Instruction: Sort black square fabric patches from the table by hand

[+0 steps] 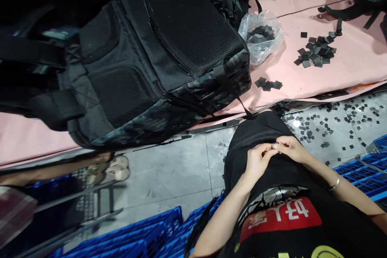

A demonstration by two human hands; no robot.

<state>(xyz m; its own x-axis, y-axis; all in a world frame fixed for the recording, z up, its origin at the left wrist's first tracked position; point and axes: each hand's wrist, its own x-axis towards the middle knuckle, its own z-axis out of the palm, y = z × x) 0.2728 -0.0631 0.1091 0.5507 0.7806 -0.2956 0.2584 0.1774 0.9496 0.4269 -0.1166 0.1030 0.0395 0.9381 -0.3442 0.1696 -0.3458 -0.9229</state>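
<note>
My left hand (257,160) and my right hand (292,149) meet in my lap over black clothing, fingertips pinched together on something tiny that I cannot make out. A bracelet (334,184) sits on my right wrist. A large black camouflage backpack (151,56) lies on the pink table (347,68) ahead of me, hanging over its near edge. Neither hand touches the backpack.
A clear plastic bag (261,38) of small black squares lies on the table, with a loose pile of black squares (317,50) further right. Many squares litter the grey floor (332,125). Blue plastic crates (145,238) stand beside me. Another person's foot in a sandal (116,167) shows under the table.
</note>
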